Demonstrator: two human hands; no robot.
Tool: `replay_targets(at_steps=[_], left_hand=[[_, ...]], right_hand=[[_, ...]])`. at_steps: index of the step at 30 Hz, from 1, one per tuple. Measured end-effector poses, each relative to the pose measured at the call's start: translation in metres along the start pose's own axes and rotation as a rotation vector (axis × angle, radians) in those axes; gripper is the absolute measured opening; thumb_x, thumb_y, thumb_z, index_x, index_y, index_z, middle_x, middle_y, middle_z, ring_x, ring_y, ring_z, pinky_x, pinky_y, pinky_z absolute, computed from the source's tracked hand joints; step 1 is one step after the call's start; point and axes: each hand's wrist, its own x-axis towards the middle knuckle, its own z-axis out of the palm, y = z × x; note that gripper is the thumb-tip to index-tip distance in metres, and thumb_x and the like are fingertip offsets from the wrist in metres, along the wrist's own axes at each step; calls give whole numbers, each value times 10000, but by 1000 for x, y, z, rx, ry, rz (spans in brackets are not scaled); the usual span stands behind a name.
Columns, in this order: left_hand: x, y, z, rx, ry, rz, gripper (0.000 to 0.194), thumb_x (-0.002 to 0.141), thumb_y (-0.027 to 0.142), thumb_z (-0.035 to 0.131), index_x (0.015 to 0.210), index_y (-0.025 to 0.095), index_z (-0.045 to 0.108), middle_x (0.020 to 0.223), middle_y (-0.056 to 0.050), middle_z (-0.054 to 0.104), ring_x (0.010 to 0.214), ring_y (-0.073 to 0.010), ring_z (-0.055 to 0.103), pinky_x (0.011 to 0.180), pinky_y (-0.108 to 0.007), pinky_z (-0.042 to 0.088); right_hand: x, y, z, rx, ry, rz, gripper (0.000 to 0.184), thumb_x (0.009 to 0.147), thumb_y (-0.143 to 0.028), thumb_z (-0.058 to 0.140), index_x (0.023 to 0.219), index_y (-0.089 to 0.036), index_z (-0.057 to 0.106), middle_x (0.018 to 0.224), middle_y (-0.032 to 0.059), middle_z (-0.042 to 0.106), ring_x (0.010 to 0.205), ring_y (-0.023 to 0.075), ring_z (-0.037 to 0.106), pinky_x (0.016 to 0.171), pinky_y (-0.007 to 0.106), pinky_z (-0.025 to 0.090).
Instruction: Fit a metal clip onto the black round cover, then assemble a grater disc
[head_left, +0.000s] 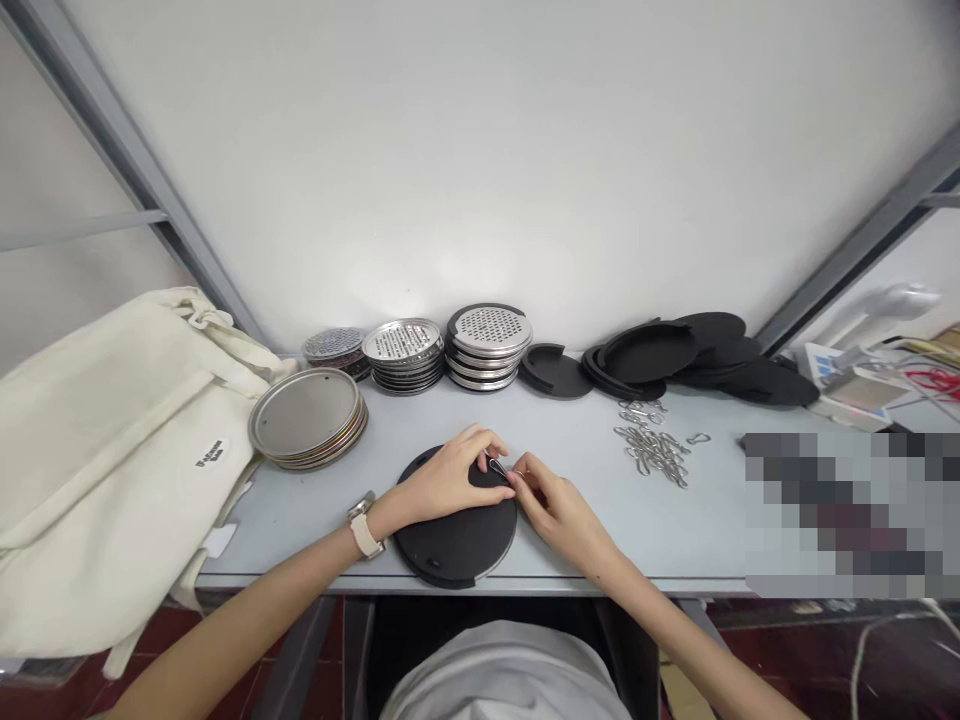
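Note:
A black round disc [457,535] with a thin metal rim lies flat near the table's front edge. My left hand [450,475] rests on its far part, fingers curled and pressing down. My right hand [551,505] is beside it, fingertips pinched on a small metal wire clip [498,466] at the disc's upper right edge. Both hands meet at that clip. A watch with a pale strap sits on my left wrist.
Stacks of perforated metal discs [484,345] and plain metal lids [307,418] stand at the back left. Black discs [675,355] are piled at the back right. Loose metal clips [654,445] lie right of my hands. A cream cloth bag [105,450] fills the left.

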Motion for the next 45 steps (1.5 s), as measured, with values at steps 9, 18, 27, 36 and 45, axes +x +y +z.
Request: replay_targets(at_steps=[9, 18, 27, 36, 45], left_hand=[[-2, 2, 1, 58, 31, 4, 329, 768, 317, 674, 1041, 217, 520, 1020, -14, 504, 847, -143, 536, 810, -298, 464], [-5, 15, -2, 405, 46, 155, 173, 853, 336, 581, 906, 184, 518, 943, -38, 512, 876, -182, 517, 806, -312, 439], [-6, 12, -2, 479, 44, 194, 205, 858, 369, 570, 837, 179, 497, 880, -29, 516, 817, -175, 504, 753, -296, 414], [-2, 8, -3, 172, 6, 107, 172, 820, 303, 629, 875, 191, 512, 858, -5, 560, 810, -151, 535, 747, -274, 434], [-1, 6, -2, 89, 24, 86, 245, 790, 292, 649, 970, 191, 516, 921, -17, 543, 846, -154, 541, 782, -290, 461]], right_hand=[[-1, -1, -1, -25, 0, 4, 187, 970, -338, 327, 823, -241, 391, 607, -66, 429, 529, 137, 428, 560, 240, 318], [-2, -2, -2, -1, -3, 8, 177, 965, -328, 324, 833, -240, 402, 619, -61, 434, 545, 140, 432, 562, 240, 329], [-3, -2, -5, 33, -17, -7, 175, 948, -314, 350, 800, -234, 400, 604, -70, 394, 538, 122, 373, 540, 225, 306], [-3, -5, -8, 57, -59, -5, 130, 897, -244, 388, 768, -225, 388, 597, -77, 365, 542, 106, 344, 519, 215, 287], [-4, -5, -6, 33, -48, -3, 140, 914, -257, 385, 778, -225, 393, 604, -76, 391, 531, 106, 368, 519, 218, 294]])
